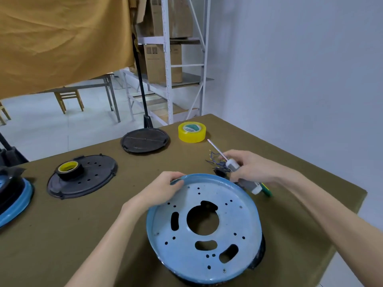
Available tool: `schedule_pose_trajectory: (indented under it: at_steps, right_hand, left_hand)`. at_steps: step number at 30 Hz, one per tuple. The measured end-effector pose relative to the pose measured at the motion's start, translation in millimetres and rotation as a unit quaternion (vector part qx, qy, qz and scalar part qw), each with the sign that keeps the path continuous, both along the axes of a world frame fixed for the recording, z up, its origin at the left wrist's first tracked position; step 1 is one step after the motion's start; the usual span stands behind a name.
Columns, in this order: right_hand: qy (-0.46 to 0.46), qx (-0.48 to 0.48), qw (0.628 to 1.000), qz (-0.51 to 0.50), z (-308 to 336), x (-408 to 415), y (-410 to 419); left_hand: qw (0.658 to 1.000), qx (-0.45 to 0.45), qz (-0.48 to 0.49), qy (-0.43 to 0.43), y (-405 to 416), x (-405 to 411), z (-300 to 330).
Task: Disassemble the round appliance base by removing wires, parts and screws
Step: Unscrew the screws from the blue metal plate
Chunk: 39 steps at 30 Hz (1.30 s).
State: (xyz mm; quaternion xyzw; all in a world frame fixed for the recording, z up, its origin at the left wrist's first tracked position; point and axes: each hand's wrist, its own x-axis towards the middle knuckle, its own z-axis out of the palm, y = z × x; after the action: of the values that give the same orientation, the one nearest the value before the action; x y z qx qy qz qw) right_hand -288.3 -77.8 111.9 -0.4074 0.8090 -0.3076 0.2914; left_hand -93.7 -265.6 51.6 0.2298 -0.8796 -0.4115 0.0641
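1. I see the round blue metal base plate (207,224) tilted at the near right of the olive cloth-covered bench (103,235); its right rim nears the bench edge.
2. Left hand (163,189) grips its far rim.
3. Right hand (250,168) holds a grey-handled screwdriver (238,172) over a tangle of blue wires (217,160), partly hidden.
4. Yellow tape roll (192,132) sits by the far edge.

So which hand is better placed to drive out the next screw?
Probably the right hand: it already grips the screwdriver, just beyond the blue base. The left hand holds the base's rim, steadying it.
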Motion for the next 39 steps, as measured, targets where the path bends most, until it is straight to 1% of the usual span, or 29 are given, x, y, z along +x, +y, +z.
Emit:
schedule_pose_trajectory:
  at_steps: [2, 3, 6, 9, 11, 14, 16, 19, 20, 22, 23, 26, 28, 29, 31, 32, 34, 35, 39]
  right_hand:
    - [-0.052, -0.005, 0.998, 0.037, 5, 7, -1]
    - [-0.063, -0.011, 0.997, 0.043, 6, 11, -1]
    - [-0.047, -0.046, 0.997, 0.037, 9, 18, -1]
    - [-0.068, -0.072, 0.995, 0.002, 14, 17, 1]
    - [-0.092, -0.11, 0.99, -0.011, 14, 17, 4]
    - [-0.132, -0.203, 0.97, -0.03, 11, 14, 8]
    - [-0.176, -0.277, 0.943, -0.063, 8, 13, 5]
    - [-0.233, -0.393, 0.881, -0.12, 5, 9, -13]
    - [-0.252, -0.421, 0.861, -0.132, 4, 7, -22]
    - [-0.322, -0.457, 0.817, -0.14, 3, 1, -41]
    - [-0.36, -0.462, 0.799, -0.138, 1, -2, -51]
    - [-0.437, -0.439, 0.771, -0.148, -4, -10, -78]
    - [-0.48, -0.426, 0.748, -0.168, -10, -11, -92]
    - [-0.493, -0.42, 0.743, -0.169, -12, -8, -96]
    - [-0.495, -0.404, 0.754, -0.155, -14, -2, -102]
    - [-0.508, -0.403, 0.748, -0.141, -15, 2, -104]
    - [-0.555, -0.407, 0.717, -0.108, -17, 13, -106]
    - [-0.555, -0.41, 0.718, -0.091, -17, 18, -106]
    - [-0.438, -0.408, 0.799, -0.056, -23, 40, -108]
  left_hand:
    - [1.0, 0.016, 0.015, 0.005, -1, 2, -5]
    - [0.999, 0.023, 0.025, 0.009, 1, 5, -7]
    - [0.996, 0.041, 0.073, 0.029, 5, 13, -16]
    - [0.991, 0.056, 0.116, 0.038, 10, 20, -22]
    - [0.989, 0.06, 0.128, 0.042, 13, 25, -21]
    - [0.987, 0.07, 0.137, 0.051, 16, 29, -18]
    - [0.987, 0.06, 0.142, 0.056, 16, 29, -18]
    - [0.987, 0.043, 0.14, 0.06, 13, 25, -16]
    - [0.989, 0.04, 0.131, 0.064, 11, 25, -16]
    - [0.99, 0.044, 0.115, 0.073, 9, 25, -16]
    - [0.988, 0.055, 0.116, 0.081, 9, 25, -18]
    - [0.982, 0.082, 0.13, 0.108, 8, 25, -24]
    - [0.981, 0.088, 0.13, 0.111, 7, 24, -26]
    - [0.981, 0.094, 0.133, 0.109, 7, 24, -26]
    - [0.979, 0.107, 0.135, 0.111, 8, 24, -26]
    - [0.978, 0.112, 0.135, 0.112, 8, 25, -25]
    - [0.976, 0.121, 0.141, 0.115, 9, 25, -25]
    - [0.974, 0.126, 0.146, 0.118, 9, 25, -25]
    - [0.973, 0.127, 0.145, 0.124, 10, 27, -24]
